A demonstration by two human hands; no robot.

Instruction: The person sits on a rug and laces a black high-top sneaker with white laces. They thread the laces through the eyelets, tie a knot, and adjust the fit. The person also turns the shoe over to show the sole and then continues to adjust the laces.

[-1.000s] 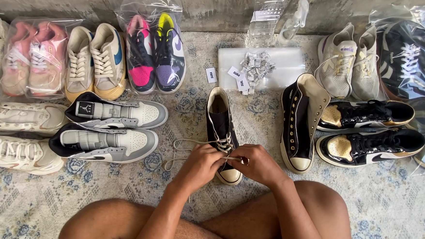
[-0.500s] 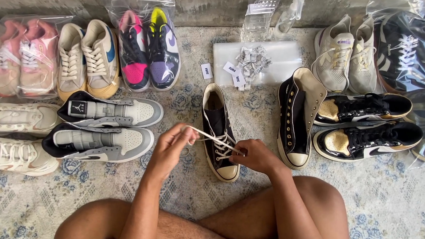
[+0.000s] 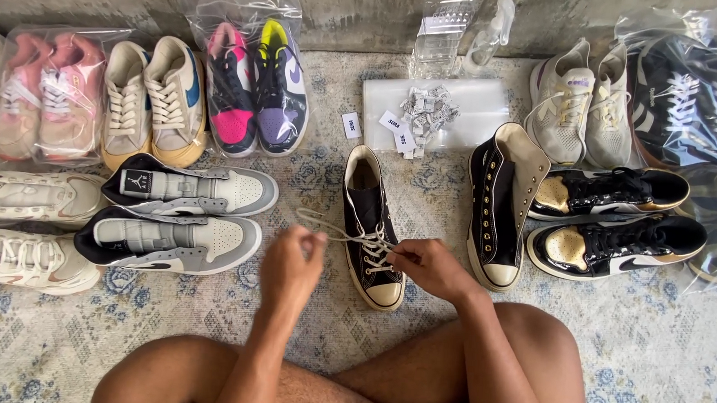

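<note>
A black high-top sneaker (image 3: 371, 218) with a cream toe cap lies on the patterned rug in front of my crossed legs. My left hand (image 3: 290, 263) pinches the end of its cream shoelace (image 3: 334, 231) and holds it taut out to the left of the shoe. My right hand (image 3: 430, 267) rests at the shoe's right side, fingers closed on the lace near the lower eyelets. The matching black high-top (image 3: 499, 207) lies on its side just to the right, unlaced.
Grey-and-white high-tops (image 3: 179, 217) and white sneakers (image 3: 21, 233) lie at left. Bagged pairs line the wall, pink (image 3: 41, 99) and pink-purple (image 3: 254, 90). Black-and-gold shoes (image 3: 619, 223) sit right. A plastic bag with paper tags (image 3: 429, 111) lies behind the shoe.
My hands were together over the toe of the shoe. The left hand has since pulled the lace out leftward, drawing it tight, while the right stayed by the eyelets.
</note>
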